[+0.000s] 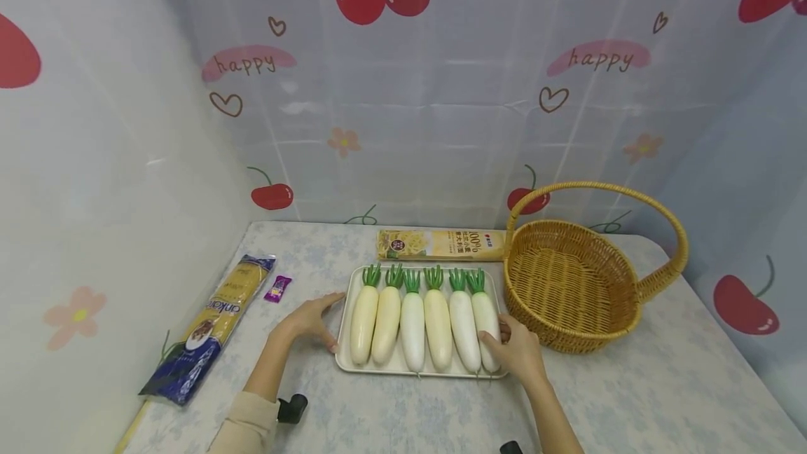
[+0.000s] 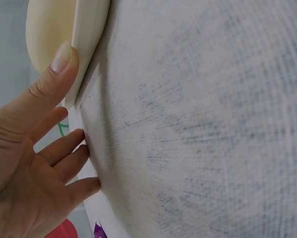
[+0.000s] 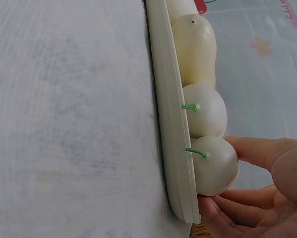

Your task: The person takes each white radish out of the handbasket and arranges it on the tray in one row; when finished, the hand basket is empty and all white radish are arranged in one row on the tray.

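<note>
Several white radishes with green tops lie side by side on a white tray [image 1: 403, 372] in the head view. My right hand [image 1: 520, 352] grips the rightmost radish [image 1: 484, 314], thumb on its upper side and fingers on its outer side. In the right wrist view that radish [image 3: 215, 168] sits within the tray's rim, close against its neighbour [image 3: 207, 116]. At the tray's left edge is my left hand [image 1: 309, 324], its fingers spread and holding nothing. The left wrist view shows its thumb [image 2: 64, 67] against the tray's rim [image 2: 91, 34], the other fingers near the tablecloth.
A wicker basket [image 1: 570, 286] with a tall handle stands right of the tray. Behind the tray lies a yellow pasta packet [image 1: 441, 245]. A blue and gold packet [image 1: 211, 328] and a small purple wrapped sweet [image 1: 277, 289] lie on the left. A cherry-printed curtain [image 1: 391, 90] encloses the table.
</note>
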`<state>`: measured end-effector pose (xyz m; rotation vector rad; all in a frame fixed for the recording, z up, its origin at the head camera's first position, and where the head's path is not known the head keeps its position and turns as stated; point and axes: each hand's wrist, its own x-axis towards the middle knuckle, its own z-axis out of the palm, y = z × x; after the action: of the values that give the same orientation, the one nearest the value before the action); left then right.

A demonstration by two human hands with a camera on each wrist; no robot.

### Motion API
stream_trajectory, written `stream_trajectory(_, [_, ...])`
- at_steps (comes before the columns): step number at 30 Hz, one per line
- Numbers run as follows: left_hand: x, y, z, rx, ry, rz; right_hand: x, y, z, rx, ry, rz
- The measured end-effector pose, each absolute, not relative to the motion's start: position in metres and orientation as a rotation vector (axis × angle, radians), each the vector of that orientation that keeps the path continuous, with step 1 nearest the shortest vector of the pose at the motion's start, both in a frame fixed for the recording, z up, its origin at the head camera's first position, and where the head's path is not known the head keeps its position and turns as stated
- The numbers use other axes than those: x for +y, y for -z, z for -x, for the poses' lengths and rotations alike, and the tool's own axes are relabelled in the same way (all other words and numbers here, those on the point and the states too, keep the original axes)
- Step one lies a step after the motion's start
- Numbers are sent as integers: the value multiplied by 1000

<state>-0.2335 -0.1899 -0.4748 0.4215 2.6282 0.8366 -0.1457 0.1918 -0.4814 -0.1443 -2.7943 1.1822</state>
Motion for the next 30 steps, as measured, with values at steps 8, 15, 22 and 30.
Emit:
stream_trajectory(8, [-191, 476, 234, 2634, -841, -421, 191, 482, 144, -2790, -1197, 153])
stream_trajectory(15, [-191, 475, 233, 2631, -844, -428, 193, 478, 145, -2792, -1234, 126])
stream_trajectory(22, [-191, 476, 233, 2630, -827, -428, 193, 476, 142, -2798, -1228, 121])
stream_trajectory(30, [-191, 476, 235, 2629, -814, -455, 198, 468, 144, -2819, -1117, 65])
